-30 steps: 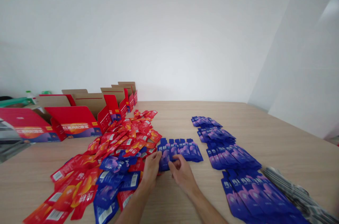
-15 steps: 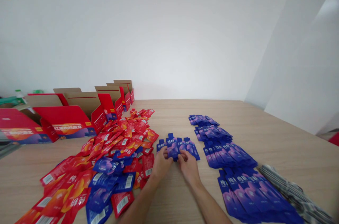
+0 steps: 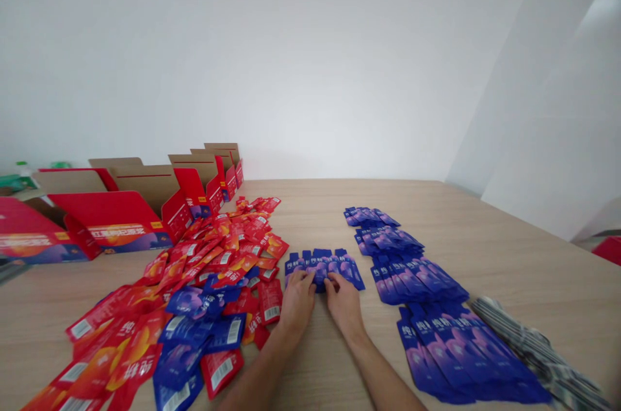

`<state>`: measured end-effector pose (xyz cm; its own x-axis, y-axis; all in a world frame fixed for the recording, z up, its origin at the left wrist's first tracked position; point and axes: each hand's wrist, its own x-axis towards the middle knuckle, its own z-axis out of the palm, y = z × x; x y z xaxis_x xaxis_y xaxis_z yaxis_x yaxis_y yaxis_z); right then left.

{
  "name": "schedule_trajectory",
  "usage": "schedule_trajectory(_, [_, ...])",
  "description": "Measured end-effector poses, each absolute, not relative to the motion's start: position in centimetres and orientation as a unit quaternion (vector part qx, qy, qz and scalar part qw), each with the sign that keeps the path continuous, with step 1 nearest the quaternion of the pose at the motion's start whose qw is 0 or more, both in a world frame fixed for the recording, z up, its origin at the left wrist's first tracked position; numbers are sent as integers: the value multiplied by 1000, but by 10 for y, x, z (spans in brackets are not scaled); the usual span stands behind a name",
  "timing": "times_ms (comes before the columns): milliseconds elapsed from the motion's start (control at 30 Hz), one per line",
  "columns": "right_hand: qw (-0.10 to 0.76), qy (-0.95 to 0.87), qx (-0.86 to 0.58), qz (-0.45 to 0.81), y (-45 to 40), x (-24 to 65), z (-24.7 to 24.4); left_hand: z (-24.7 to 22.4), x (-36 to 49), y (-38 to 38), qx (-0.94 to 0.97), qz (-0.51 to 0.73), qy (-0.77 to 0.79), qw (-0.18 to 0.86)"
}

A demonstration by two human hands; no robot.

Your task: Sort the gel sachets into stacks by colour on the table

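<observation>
In front of me, several blue-purple pouches [image 3: 347, 266] lie overlapped in a row on the table. My left hand [image 3: 299, 301] has its fingers curled at the lower left side of the middle blue pouch [image 3: 319, 266]. On the other lower side, my right hand [image 3: 342, 301] grips the same pouch between thumb and fingers. That pouch lies level with its neighbours, its lower edge partly covered by my fingertips.
Red-orange pouches [image 3: 233, 249] form a loose heap at left, with several loose blue pouches [image 3: 194, 333] on its near side. Open red cartons [image 3: 116, 210] stand behind them. Fanned blue pouch stacks [image 3: 466, 349] line the right, beside a striped cloth bundle [image 3: 533, 346].
The middle blue pouch has come down from above the row and now lies in line with the others. Both hands stay on it. The view has shifted slightly.
</observation>
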<state>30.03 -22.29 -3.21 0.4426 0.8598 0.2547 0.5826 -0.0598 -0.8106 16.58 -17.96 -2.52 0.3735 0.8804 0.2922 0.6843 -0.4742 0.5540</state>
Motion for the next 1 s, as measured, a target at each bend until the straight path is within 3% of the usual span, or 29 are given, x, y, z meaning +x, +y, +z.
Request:
schedule_trajectory(267, [357,-612,-705,-38,-232,304,-24,-20,163,-187,815,262,499,133])
schedule_trajectory(467, [284,-638,-715,-29,-233,304,-36,-19,163,-187,827,254,483,136])
schedule_trajectory(1000, [327,-639,-694,-55,-231,281,-34,0,140,-208,817,254,508,102])
